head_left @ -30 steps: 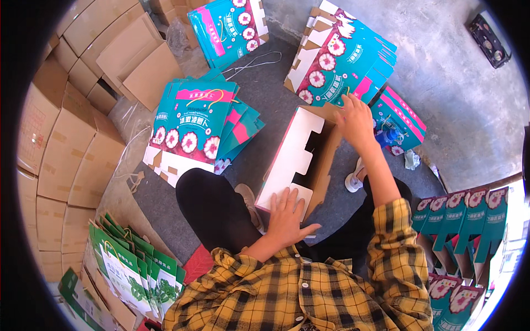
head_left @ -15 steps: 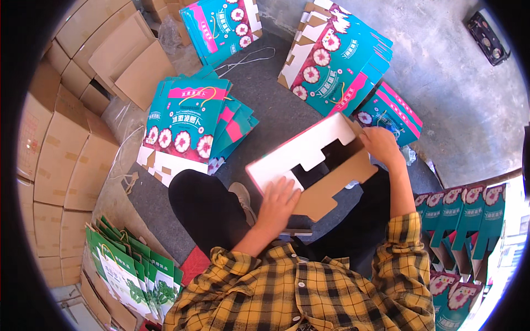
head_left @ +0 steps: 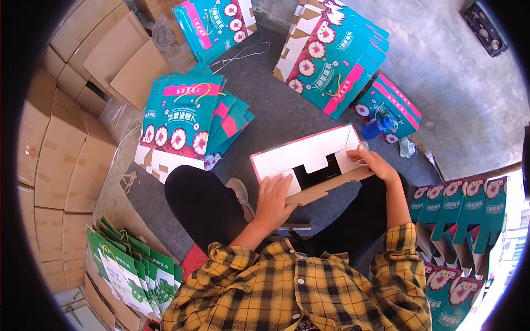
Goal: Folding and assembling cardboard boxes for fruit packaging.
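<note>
Between my knees a cardboard gift box (head_left: 301, 149) is tilted with its flap end up. A white flap with a notched tab spans its far side, brown flaps line the near side, and a dark gap shows between. My left hand (head_left: 270, 199) grips the box's left end, fingers on a small white flap and thumb by the brown edge. At the right end, my right hand (head_left: 377, 164) holds the other small white flap with bent fingers. The box's printed sides are mostly hidden, with only a thin pink edge showing.
Flat teal-and-pink boxes lie in stacks at left (head_left: 182, 118), far middle (head_left: 215, 25) and far right (head_left: 337, 55). A blue bottle (head_left: 376, 128) rests by another teal box (head_left: 391, 105). Brown cartons (head_left: 61, 149) line the left; green bags (head_left: 132, 270) and standing teal boxes (head_left: 461, 212) flank me.
The right end's small white flap now lies folded inward under my right hand, and the brown flap has tipped up toward the opening. My right hand has moved down and nearer.
</note>
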Available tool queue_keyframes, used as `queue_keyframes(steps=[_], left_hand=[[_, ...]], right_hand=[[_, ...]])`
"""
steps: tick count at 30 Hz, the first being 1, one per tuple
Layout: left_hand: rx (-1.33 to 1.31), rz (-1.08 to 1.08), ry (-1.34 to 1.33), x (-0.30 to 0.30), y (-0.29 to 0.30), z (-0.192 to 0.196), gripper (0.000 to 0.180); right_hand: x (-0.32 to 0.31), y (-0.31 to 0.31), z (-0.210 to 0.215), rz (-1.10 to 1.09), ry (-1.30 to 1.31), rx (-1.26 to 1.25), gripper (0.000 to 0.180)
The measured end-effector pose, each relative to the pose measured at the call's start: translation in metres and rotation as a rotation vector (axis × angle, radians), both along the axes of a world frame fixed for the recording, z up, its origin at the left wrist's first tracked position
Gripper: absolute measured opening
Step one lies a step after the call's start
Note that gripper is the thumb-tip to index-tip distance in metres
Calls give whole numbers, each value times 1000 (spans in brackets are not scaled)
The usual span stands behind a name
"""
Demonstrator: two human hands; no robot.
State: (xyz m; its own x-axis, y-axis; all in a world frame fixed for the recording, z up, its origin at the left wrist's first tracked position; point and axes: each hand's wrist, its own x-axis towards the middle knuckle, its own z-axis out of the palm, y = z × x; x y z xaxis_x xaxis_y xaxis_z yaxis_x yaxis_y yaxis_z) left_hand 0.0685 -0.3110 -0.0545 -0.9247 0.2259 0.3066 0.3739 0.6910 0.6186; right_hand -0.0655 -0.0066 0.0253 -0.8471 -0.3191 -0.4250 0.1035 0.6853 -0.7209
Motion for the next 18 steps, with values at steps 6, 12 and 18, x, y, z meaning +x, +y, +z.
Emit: queue_keyframes(steps=[6, 12, 18], left_hand=[[88, 88, -9, 2, 5, -2, 72], [212, 277, 24, -7, 14, -11, 65], [-291, 207, 159, -9, 8, -1, 62]], right_hand=[[-2, 2, -9, -11, 42, -168, 84], [-2, -17, -20, -34, 213, 72, 64], [21, -44, -17, 172, 923, 328, 73]])
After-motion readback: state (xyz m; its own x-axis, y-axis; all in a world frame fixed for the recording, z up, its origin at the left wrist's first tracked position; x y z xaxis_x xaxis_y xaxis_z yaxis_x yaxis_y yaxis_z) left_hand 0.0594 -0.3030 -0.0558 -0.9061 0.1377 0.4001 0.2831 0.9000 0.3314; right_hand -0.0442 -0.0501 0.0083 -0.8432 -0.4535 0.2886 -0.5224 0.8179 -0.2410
